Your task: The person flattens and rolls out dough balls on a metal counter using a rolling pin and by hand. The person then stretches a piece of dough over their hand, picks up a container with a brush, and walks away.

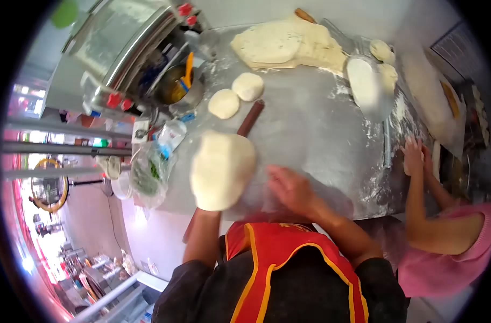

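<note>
Steel worktable (pixel 320 129), centre of frame; worker in a dark shirt and red apron (pixel 267 269) with yellow trim at the bottom edge.

The dough sheet (pixel 223 169), a broad, pale, rounded piece, is left of centre, blurred as if moving. It covers the left hand; only the left forearm (pixel 201 237) shows, coming up from below. From where I stand I cannot tell how those hidden fingers grip.

Right hand (pixel 291 189): just right of the sheet, apart from it, near the table's front edge. Fingers loosely bent and free, outline smeared.

A dark red-brown rod (pixel 251 117) slants out from behind the sheet's upper edge. Above it, side by side, two small dough rounds (pixel 224 104). Top of frame: a large slab of dough (pixel 288 44), irregular, flour near its right end.

Upper left: metal pot (pixel 190 99), an orange-handled tool (pixel 189 67) standing in it. Below, at the table's left edge, a clear bag (pixel 147 175) with something green inside.

Right side: second person in pink (pixel 450 264), their hands (pixel 414 156) close together at the floured end of the table; what lies under them is too small to tell.
</note>
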Motion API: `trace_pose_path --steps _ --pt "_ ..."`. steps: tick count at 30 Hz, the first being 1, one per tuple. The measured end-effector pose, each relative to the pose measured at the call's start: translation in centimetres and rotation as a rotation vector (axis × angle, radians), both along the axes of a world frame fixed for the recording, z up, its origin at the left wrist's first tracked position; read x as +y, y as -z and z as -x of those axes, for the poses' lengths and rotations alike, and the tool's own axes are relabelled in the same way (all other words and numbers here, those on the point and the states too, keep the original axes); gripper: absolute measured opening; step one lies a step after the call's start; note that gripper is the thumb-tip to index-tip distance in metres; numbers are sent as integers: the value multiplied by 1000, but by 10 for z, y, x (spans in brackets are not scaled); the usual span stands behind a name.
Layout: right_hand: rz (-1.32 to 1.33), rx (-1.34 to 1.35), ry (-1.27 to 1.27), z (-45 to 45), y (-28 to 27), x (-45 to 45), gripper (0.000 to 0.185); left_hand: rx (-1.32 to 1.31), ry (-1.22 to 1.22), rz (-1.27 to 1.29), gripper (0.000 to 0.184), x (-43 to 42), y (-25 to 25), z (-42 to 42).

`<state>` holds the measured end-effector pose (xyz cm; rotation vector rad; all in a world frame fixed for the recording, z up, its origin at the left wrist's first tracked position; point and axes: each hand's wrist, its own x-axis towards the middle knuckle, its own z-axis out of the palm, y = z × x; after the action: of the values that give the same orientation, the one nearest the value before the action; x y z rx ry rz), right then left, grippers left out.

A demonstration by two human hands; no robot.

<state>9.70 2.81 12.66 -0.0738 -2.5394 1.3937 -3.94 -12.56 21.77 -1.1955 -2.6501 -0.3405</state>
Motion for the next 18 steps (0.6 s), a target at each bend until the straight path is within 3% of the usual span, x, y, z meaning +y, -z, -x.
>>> trace_pose_path --steps 2,5,6,8,12,14,16,18 --pt "43 -219 274 -29 15 46 33 141 -174 183 12 24 -38 47" --pt "41 -175 623 -78 40 102 38 432 -505 513 13 69 -62 103" --pt "68 -210 722 -93 54 117 38 499 -510 505 10 88 -56 125" --pt "-58 -208 765 -104 65 148 39 510 -386 274 18 130 -14 176" --pt "-154 -204 722 -58 58 200 44 243 -88 -94 45 181 102 236" --pt "-342 -94 646 -23 77 242 49 39 -107 -144 60 168 132 230" --pt "-450 -37 616 20 79 279 53 -168 -155 -183 59 139 155 227" --pt "-526 -57 623 57 87 319 53 -166 -214 -184 56 108 195 234"
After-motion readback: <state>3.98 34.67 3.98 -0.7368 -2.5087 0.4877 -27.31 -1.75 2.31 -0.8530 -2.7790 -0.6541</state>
